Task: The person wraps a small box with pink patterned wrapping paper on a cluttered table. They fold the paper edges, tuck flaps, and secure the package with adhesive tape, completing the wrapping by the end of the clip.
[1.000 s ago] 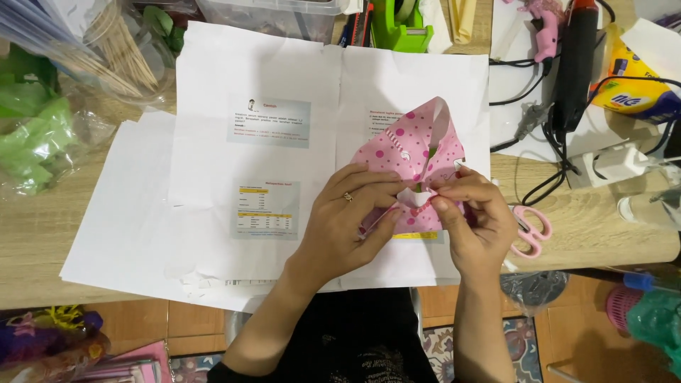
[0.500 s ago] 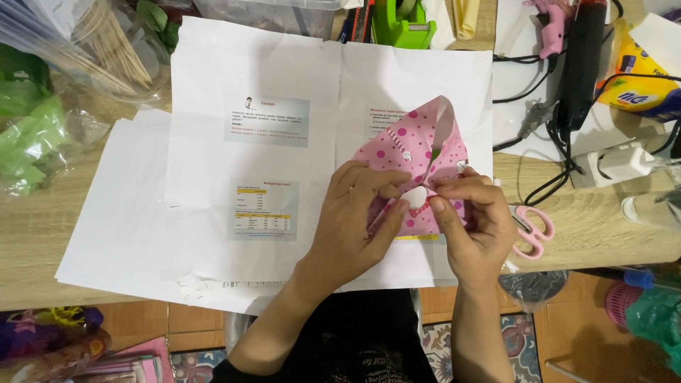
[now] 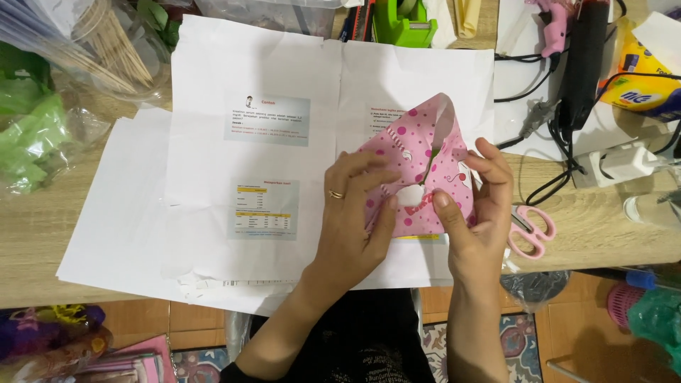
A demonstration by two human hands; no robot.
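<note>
A pink patterned paper (image 3: 415, 152) with dots, folded into a pointed shape, is held over white printed sheets (image 3: 262, 156) on a wooden table (image 3: 42, 234). My left hand (image 3: 355, 213), wearing a ring, presses the paper's lower left side with fingers curled on it. My right hand (image 3: 479, 206) pinches its right edge, thumb on the front near a small cut-out. The paper's tip points up and away from me.
Pink-handled scissors (image 3: 528, 230) lie just right of my right hand. A green tape dispenser (image 3: 404, 25), pink glue gun (image 3: 550, 28), black cables (image 3: 553, 135) and a white power strip (image 3: 621, 167) sit at the back right. A jar of wooden sticks (image 3: 106, 50) and green material (image 3: 28, 135) stand left.
Both hands have shifted slightly on the pink paper, the right thumb sliding down its front. The folded shape stays in about the same place.
</note>
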